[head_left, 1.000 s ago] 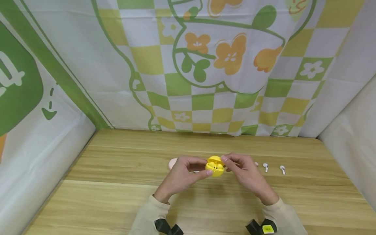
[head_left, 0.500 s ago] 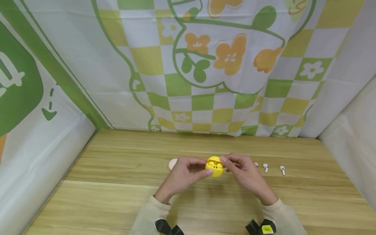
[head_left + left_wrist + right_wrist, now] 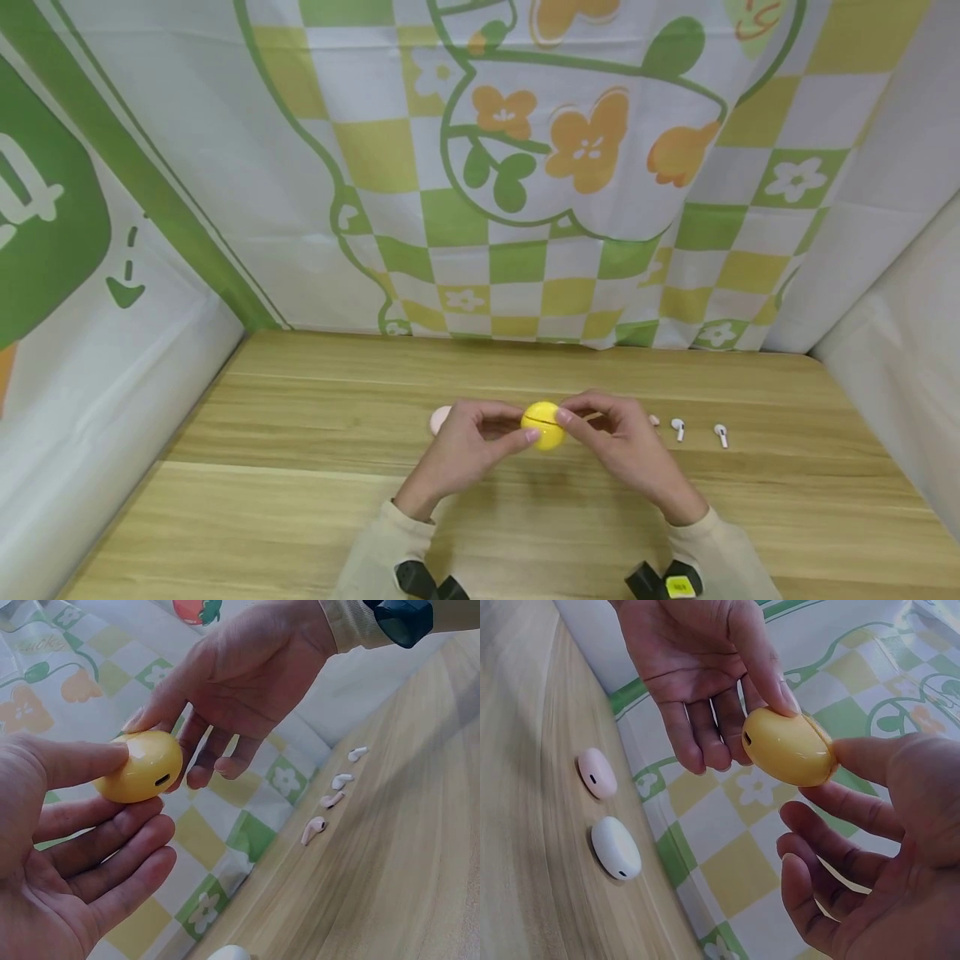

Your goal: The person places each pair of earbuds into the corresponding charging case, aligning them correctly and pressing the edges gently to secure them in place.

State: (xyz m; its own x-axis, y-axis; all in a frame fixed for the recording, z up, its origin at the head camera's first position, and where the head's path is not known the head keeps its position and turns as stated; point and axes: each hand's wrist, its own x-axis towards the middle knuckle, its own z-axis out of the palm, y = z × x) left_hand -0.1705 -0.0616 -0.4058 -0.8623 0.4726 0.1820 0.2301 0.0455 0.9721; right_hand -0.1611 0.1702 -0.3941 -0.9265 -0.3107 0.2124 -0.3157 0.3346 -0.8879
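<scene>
A round yellow earbud case point(image 3: 543, 426) is held up above the table between both hands, its lid down to a thin dark seam in the head view. My left hand point(image 3: 480, 442) pinches its left side between thumb and fingers. The right hand point(image 3: 618, 433) pinches the opposite side, thumb near the seam. In the left wrist view a dark charging port shows on the yellow case point(image 3: 146, 766). Whatever lies inside the case is hidden.
Two white earbuds point(image 3: 721, 435) and two pink earbuds point(image 3: 315, 828) lie on the wooden table point(image 3: 300, 517) to the right. Left of the hands rest a pink case point(image 3: 598, 773) and a white case point(image 3: 616, 848). A patterned cloth point(image 3: 517, 260) hangs behind.
The yellow case's lid has swung down from open, covering the yellow earbuds seen inside earlier. Both hands keep their hold, the right thumb shifting slightly left and down with the lid.
</scene>
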